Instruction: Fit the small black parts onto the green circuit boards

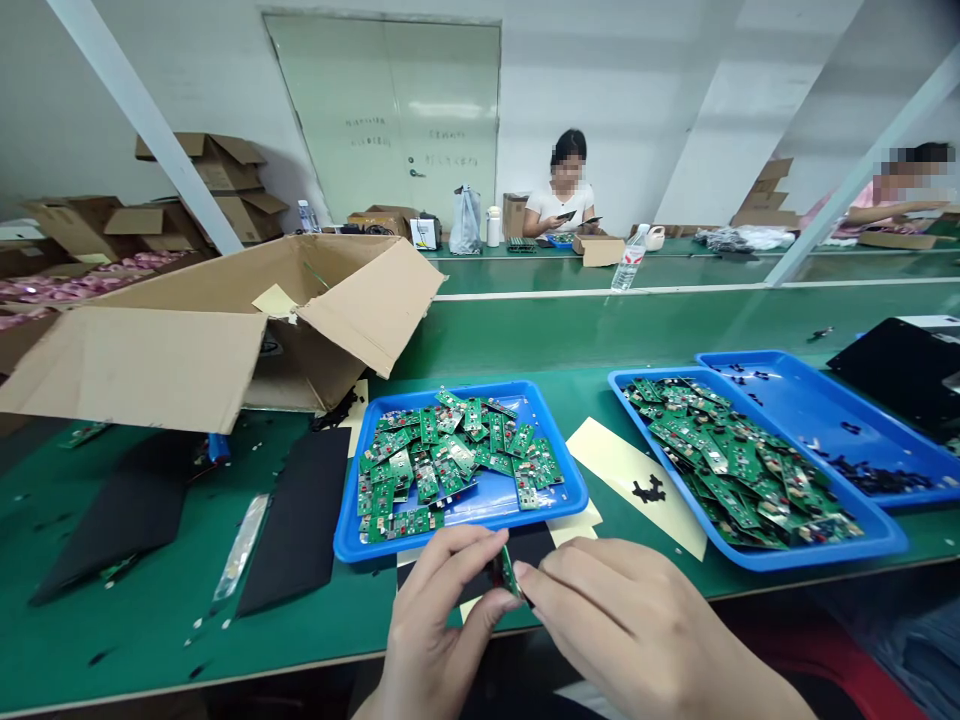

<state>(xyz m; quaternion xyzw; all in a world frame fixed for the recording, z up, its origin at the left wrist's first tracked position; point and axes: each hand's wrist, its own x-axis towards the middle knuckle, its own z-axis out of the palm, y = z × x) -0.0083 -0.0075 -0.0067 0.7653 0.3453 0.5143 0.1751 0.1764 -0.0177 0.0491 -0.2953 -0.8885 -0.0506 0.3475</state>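
My left hand (435, 610) and my right hand (630, 620) meet at the near table edge, both pinched on one small green circuit board (510, 572) held edge-on between the fingertips. Just beyond them a blue tray (559, 495) holds several loose green circuit boards (450, 455). To the right a second blue tray (877, 535) is heaped with more boards (735, 465). A black sheet lies under my hands, mostly hidden.
An open cardboard box (210, 320) lies on its side at the left. Black pads (300, 520) and a yellow sheet (637, 480) lie on the green table. A third blue tray (810, 400) holds small black bits. Two other people sit at far benches.
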